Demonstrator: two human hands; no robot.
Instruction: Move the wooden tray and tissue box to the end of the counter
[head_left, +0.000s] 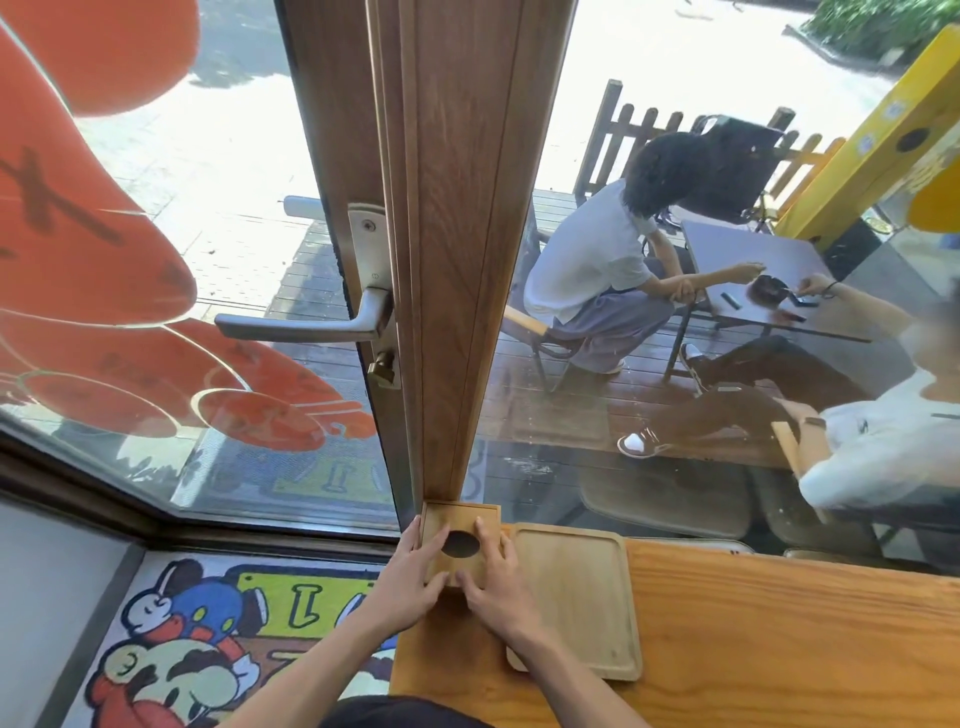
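A small square wooden tissue box (461, 519) with a dark oval hole in its lid stands at the far left corner of the wooden counter (779, 623), against the foot of a wooden pillar. My left hand (410, 571) holds its left side. My right hand (493, 577) holds its right side, fingers over the lid. Directly right of the box, a pale wooden tray (576, 597) lies flat on the counter, touching or nearly touching the box; my right wrist covers its near left corner.
The wooden pillar (457, 260) rises just behind the box. A glass door with a metal handle (306, 327) is on the left. The counter's left edge drops to a cartoon floor mat (208, 639). Behind the window, two people sit at an outdoor table (753, 270).
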